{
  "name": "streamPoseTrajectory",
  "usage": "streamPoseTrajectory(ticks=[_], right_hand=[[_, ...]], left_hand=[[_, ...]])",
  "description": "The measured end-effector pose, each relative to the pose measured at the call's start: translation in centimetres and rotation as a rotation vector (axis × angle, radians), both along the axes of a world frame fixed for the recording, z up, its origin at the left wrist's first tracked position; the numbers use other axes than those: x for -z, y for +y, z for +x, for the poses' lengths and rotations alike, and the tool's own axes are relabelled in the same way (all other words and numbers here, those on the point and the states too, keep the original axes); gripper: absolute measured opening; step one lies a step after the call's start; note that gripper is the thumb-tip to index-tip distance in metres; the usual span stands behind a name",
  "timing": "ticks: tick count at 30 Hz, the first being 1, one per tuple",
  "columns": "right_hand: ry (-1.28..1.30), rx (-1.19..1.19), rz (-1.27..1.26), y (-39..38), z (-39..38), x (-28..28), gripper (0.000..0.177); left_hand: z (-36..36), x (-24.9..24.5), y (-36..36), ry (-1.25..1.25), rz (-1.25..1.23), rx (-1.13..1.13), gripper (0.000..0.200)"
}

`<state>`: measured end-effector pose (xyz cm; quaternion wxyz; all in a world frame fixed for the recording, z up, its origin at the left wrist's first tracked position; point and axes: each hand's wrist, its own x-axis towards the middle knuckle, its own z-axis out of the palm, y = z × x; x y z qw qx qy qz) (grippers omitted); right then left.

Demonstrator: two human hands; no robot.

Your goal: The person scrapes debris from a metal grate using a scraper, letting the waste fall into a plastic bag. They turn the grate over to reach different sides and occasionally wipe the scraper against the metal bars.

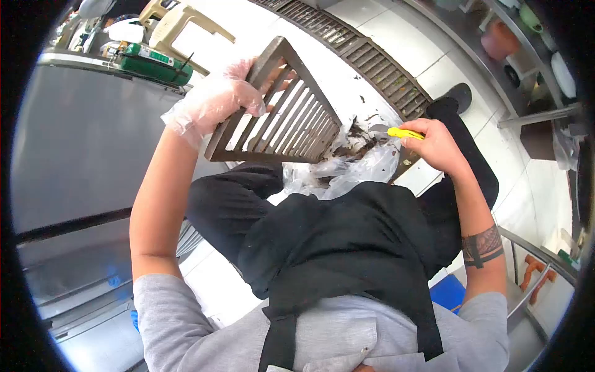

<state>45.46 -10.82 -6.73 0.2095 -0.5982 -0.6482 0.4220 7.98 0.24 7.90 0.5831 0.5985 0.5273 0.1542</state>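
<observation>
Clear plastic covers the left hand (232,96), closed around the upper rim of a slatted grate (310,80) tilted left of centre; the bare right hand (437,146) grips a yellow-handled tool (406,133) to its right. Judged by its thick frame, the grate is stiff and probably heavy, perhaps slippery where soiled; the outer rim offers the surest hold. Its lower right end meets dark debris (356,142) on a crumpled plastic bag (378,164), obscuring the contact. Some left fingers are hidden; the tool's tip is indistinct. Beyond lies a floor drain (378,65).
</observation>
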Motion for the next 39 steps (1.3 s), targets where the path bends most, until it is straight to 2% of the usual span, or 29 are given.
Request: streamPoseTrajectory(ticks=[1,2,3,5,6,7,9,10,11,12,14,15,17,19,21,22,23,26,27,29,30,31,33,34,35,36,37,38,39], right_hand=[[-0.019,-0.015,0.016,-0.1,-0.2,-0.7,0.037],[-0.026,0.003,0.074,-0.3,-0.7,-1.4,0.037],[-0.029,0.008,0.061,-0.2,-1.2,-2.3,0.037],[-0.069,-0.053,0.380,0.4,-2.1,-4.4,0.033],[-0.126,-0.070,0.529,1.0,-2.8,-5.2,0.030],[-0.181,-0.093,0.678,1.7,-3.5,-5.8,0.027],[-0.222,-0.146,0.892,3.9,-5.3,-7.5,0.022],[-0.269,-0.159,0.967,5.2,-6.2,-8.6,0.021],[-0.314,-0.169,1.042,6.1,-7.2,-9.9,0.020],[-0.317,-0.179,1.037,6.3,-8.4,-11.9,0.020],[-0.262,-0.236,0.834,6.3,-10.4,-15.8,0.017],[-0.270,-0.247,0.826,6.4,-10.8,-16.4,0.017],[-0.249,-0.263,0.850,6.7,-11.7,-17.3,0.017],[-0.326,-0.272,0.798,6.1,-12.7,-18.6,0.016],[-0.451,-0.175,0.654,5.3,-14.2,-20.2,0.015],[-0.441,-0.254,0.806,5.7,-13.5,-19.5,0.016],[-0.453,-0.259,0.796,6.2,-13.6,-18.5,0.016],[-0.421,-0.280,0.718,6.7,-13.9,-17.1,0.018],[-0.392,-0.261,0.796,6.7,-14.1,-17.5,0.018],[-0.313,-0.229,0.929,6.3,-14.8,-18.4,0.019],[-0.560,0.012,0.378,6.9,-18.7,-21.8,0.017],[-0.560,0.005,0.377,7.1,-18.1,-20.1,0.017],[-0.497,-0.238,0.854,7.6,-16.1,-16.1,0.015],[-0.482,-0.347,0.779,7.9,-14.8,-17.0,0.017],[-0.477,-0.356,0.776,8.4,-14.5,-16.5,0.017],[-0.492,-0.269,0.902,8.6,-14.8,-16.1,0.018],[-0.511,-0.168,1.025,8.4,-15.1,-15.9,0.020],[-0.297,-0.291,0.769,7.9,-15.1,-17.4,0.020],[-0.605,-0.197,0.264,9.0,-16.5,-17.8,0.018]], left_hand=[[0.2,0.8,0.4,0.071,-0.049,0.081,0.085],[0.4,1.6,0.6,0.173,0.015,0.098,0.080],[0.7,2.1,1.0,0.171,0.002,0.104,0.080],[1.2,3.0,1.5,0.208,0.049,0.088,0.075],[2.0,2.1,1.0,0.293,0.157,0.119,0.072],[2.0,2.4,0.8,0.224,0.244,0.130,0.077],[1.9,2.7,0.7,0.261,0.339,0.176,0.082],[3.3,1.9,-1.0,0.120,0.284,0.094,0.086],[2.7,2.1,-0.7,0.114,0.277,0.086,0.086],[1.9,2.6,0.0,0.195,0.287,0.159,0.086],[1.4,2.3,0.0,0.327,0.256,0.226,0.088],[1.1,2.6,0.0,0.314,0.248,0.220,0.088],[0.2,3.6,0.3,0.256,0.344,0.214,0.075],[-0.3,4.7,0.8,0.197,0.441,0.214,0.064],[-0.2,5.7,1.5,0.139,0.533,0.219,0.055],[0.0,6.1,1.2,0.074,0.545,0.171,0.052],[0.0,6.0,1.0,0.060,0.539,0.170,0.052],[-0.1,3.8,0.6,-0.028,0.198,0.095,0.058],[-1.0,4.5,1.5,-0.040,0.200,0.086,0.058],[-3.2,7.1,3.3,0.122,0.446,0.224,0.058],[-1.9,5.7,3.1,0.038,0.280,0.184,0.055],[-1.4,4.8,2.7,0.038,0.277,0.178,0.055],[-0.6,3.1,2.3,-0.147,0.370,0.256,0.079],[0.0,2.6,2.3,-0.148,0.375,0.252,0.079],[0.5,2.4,2.2,-0.065,0.279,0.184,0.084],[0.6,2.1,1.9,0.021,0.169,0.119,0.090],[-0.1,0.7,1.6,-0.084,0.020,0.149,0.088],[-0.3,1.3,1.8,-0.115,0.051,0.159,0.087],[-0.3,1.6,2.3,-0.150,0.096,0.171,0.086]])
